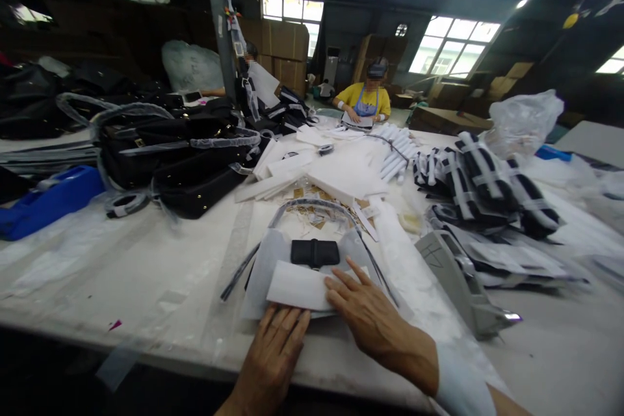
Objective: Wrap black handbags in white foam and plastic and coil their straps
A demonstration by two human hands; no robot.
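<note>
A handbag wrapped in translucent white paper (260, 273) lies in front of me, its plastic-covered handle (312, 203) arching away. A small black pouch-like piece with a centre strap (314, 252) rests on top of it. Below that piece is a folded white sheet (295, 286). My right hand (368, 315) presses on the sheet's right end, fingers spread. At the near edge, my left hand (275, 351) lies with fingers stretched out, its tips touching the wrapping and the sheet's lower edge. Neither hand grasps anything that I can see.
Black handbags (195, 182) and a blue tape dispenser (53, 201) are on the left. To the right stand a grey tape dispenser (453, 286) and piled black-and-white wrapped pieces (472, 188). White sheets (341, 172) and white rolls (397, 153) lie ahead. A co-worker (365, 101) works across the table.
</note>
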